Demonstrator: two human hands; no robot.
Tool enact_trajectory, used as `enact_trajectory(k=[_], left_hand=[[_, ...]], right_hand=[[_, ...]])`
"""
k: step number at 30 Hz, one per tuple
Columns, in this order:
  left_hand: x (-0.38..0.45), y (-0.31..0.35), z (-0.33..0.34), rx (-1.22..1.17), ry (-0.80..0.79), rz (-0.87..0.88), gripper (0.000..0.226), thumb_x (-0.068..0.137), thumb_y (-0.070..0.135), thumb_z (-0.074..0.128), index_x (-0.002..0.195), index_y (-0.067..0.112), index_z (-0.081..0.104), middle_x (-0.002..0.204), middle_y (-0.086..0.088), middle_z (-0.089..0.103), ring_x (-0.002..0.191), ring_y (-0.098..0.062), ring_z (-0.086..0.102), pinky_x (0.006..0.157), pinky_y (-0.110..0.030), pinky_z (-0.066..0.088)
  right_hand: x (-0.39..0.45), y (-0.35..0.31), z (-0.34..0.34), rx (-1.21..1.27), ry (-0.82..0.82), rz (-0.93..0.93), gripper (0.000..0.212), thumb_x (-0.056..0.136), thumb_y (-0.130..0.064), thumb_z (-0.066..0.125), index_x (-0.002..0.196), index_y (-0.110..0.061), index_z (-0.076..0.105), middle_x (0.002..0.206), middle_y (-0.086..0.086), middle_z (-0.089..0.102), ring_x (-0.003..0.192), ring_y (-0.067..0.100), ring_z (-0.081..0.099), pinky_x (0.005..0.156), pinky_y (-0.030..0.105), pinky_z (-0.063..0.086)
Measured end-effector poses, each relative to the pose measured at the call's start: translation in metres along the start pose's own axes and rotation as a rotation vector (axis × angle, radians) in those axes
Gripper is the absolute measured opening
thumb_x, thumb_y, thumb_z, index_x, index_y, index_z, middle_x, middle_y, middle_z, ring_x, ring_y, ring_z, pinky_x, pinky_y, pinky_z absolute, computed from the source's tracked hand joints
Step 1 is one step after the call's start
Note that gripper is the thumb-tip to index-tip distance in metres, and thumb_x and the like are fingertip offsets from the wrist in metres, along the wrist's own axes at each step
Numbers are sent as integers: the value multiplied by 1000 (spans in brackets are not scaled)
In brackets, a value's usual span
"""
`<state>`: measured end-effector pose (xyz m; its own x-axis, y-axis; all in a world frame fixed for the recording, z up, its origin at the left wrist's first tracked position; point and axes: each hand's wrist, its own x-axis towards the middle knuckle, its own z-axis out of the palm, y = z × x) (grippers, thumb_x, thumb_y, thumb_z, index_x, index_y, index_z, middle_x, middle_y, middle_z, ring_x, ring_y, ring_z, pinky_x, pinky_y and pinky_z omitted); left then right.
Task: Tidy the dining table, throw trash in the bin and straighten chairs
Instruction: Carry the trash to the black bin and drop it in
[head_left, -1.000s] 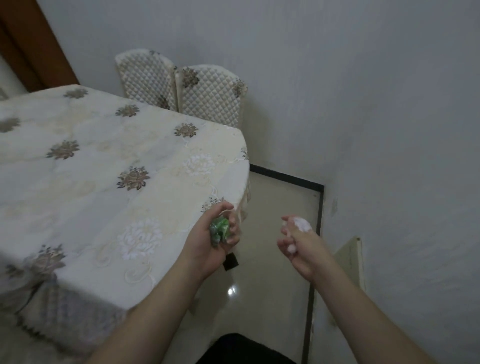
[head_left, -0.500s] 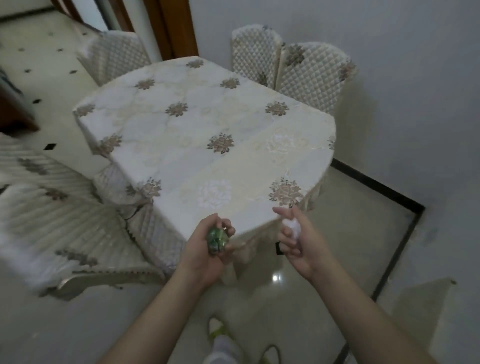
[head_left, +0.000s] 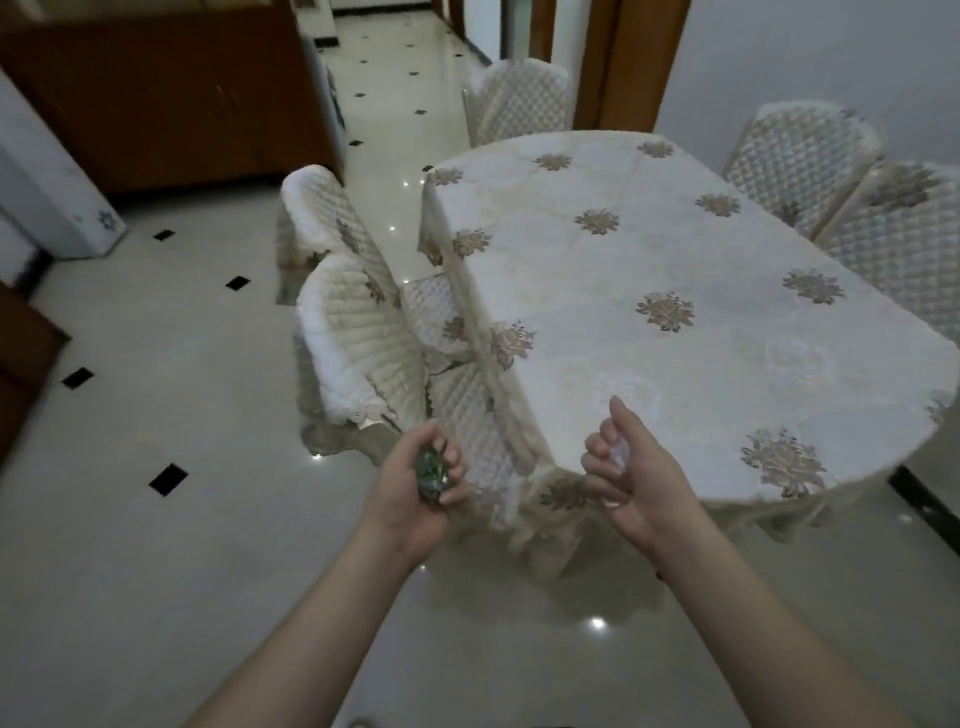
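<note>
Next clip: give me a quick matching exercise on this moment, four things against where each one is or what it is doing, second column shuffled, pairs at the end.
Things:
1. left hand
2. right hand
3. table
4. chairs

States or places:
A. covered by a floral cloth
B. grips a green wrapper
C. tucked in at the table's left side
D. fingers curled round something white, hard to make out

Pairs: 1-B, 2-D, 3-A, 4-C
</note>
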<state>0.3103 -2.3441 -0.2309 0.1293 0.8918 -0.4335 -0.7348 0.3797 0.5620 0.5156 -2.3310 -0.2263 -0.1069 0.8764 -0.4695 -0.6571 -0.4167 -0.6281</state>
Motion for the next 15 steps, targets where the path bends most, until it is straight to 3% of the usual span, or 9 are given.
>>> enact_trajectory(k=[15], left_hand=[[-70,202,-220,-158,225,276,26,88,21,47,62,15,43,60,0,41,50,-12,36,38,-19,25]], right_hand=[[61,208,238,-143,-121,164,28,94,-32,45,68,-21,43,57,-4,42,35,4,31,30,15,15]])
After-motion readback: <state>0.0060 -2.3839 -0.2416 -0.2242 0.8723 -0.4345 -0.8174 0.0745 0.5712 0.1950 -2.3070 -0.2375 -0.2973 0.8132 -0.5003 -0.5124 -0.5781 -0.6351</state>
